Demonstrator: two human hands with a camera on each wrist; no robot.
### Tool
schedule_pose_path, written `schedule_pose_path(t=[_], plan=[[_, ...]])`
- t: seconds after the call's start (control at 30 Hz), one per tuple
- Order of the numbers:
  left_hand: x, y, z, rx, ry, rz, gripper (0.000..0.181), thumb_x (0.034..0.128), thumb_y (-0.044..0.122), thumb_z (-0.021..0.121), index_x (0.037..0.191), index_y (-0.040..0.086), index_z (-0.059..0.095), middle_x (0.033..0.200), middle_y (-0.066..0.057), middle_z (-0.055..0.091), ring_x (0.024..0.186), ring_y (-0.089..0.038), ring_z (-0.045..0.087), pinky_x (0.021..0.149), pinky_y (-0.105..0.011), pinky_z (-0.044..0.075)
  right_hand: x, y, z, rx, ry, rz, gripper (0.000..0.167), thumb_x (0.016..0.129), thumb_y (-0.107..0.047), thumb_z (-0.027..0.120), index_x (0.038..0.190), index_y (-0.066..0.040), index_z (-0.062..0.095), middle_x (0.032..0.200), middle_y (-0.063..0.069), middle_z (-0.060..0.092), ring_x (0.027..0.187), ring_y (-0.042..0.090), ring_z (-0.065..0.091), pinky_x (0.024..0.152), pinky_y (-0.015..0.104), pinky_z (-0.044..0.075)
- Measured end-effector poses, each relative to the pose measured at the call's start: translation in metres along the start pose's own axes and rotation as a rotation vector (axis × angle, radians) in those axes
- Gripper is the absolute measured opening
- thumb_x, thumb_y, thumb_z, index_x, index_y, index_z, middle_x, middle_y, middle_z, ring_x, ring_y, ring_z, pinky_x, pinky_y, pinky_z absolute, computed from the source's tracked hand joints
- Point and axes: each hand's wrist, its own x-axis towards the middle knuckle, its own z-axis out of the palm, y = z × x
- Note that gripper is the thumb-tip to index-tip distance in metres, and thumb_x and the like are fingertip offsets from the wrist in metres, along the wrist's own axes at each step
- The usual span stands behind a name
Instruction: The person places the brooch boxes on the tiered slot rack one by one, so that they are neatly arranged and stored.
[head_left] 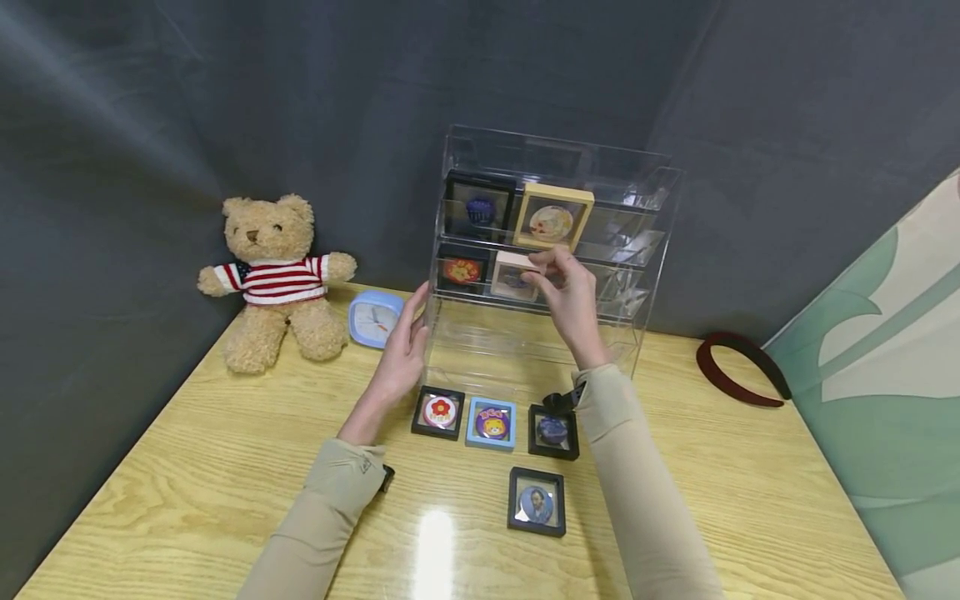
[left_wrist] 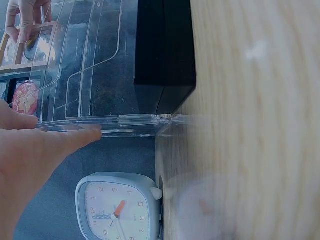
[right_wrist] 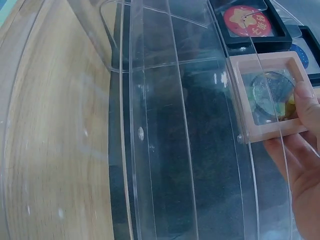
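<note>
My right hand (head_left: pixel 572 304) pinches a pale pink square display frame (right_wrist: pixel 240 75) by its edge, at a middle tier of a clear acrylic display rack (head_left: pixel 480 342). A round badge shows behind the frame's window. To its left on that tier stands a black frame with a red badge (head_left: pixel 461 271). One tier up are a black frame with a dark blue badge (head_left: pixel 480 210) and a yellow frame (head_left: pixel 591 200). With fairly straight fingers, my left hand (head_left: pixel 402 358) rests against the rack's left side, as the left wrist view (left_wrist: pixel 30 155) also shows.
Before the rack lie a black flower-badge frame (head_left: pixel 438 412), a light blue frame (head_left: pixel 492 444), a black dark-badge frame (head_left: pixel 553 431) and a black portrait frame (head_left: pixel 536 502). A teddy bear (head_left: pixel 273 283) and blue clock (head_left: pixel 375 319) sit left; a dark red headband (head_left: pixel 723 383) lies right.
</note>
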Motion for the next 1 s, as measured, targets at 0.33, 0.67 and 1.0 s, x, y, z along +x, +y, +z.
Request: schedule_pose_path(t=[0.33, 0.67, 1.0], plan=[[0.001, 0.0, 0.0, 0.003, 0.003, -0.001, 0.068, 0.1065, -0.017, 0.03, 0.17, 0.006, 0.022, 0.175, -0.02, 0.017, 0.156, -0.049, 0.027, 0.13, -0.05, 0.028, -0.004, 0.001, -0.007, -0.014, -0.037, 0.009, 0.039, 0.092, -0.007, 0.081, 0.13, -0.002, 0.073, 0.12, 0.014, 0.068, 0.105, 0.029, 0.073, 0.087, 0.043, 0.067], [0.0, -0.001, 0.0, 0.005, 0.0, 0.006, 0.068, 0.1068, -0.017, 0.03, 0.17, 0.006, 0.022, 0.175, -0.02, 0.019, 0.155, -0.05, 0.028, 0.13, -0.05, 0.029, -0.009, 0.0, -0.017, 0.021, -0.078, 0.044, 0.041, 0.101, -0.013, 0.075, 0.138, -0.001, 0.064, 0.131, 0.016, 0.065, 0.108, 0.032, 0.071, 0.091, 0.047, 0.066], [0.0, 0.001, 0.0, 0.004, -0.004, -0.004, 0.069, 0.1074, -0.016, 0.03, 0.171, 0.008, 0.021, 0.175, -0.018, 0.018, 0.156, -0.048, 0.028, 0.13, -0.047, 0.029, -0.013, -0.001, -0.029, 0.021, -0.104, 0.066, 0.042, 0.108, -0.019, 0.067, 0.145, -0.003, 0.059, 0.136, 0.017, 0.065, 0.114, 0.035, 0.068, 0.096, 0.053, 0.062]])
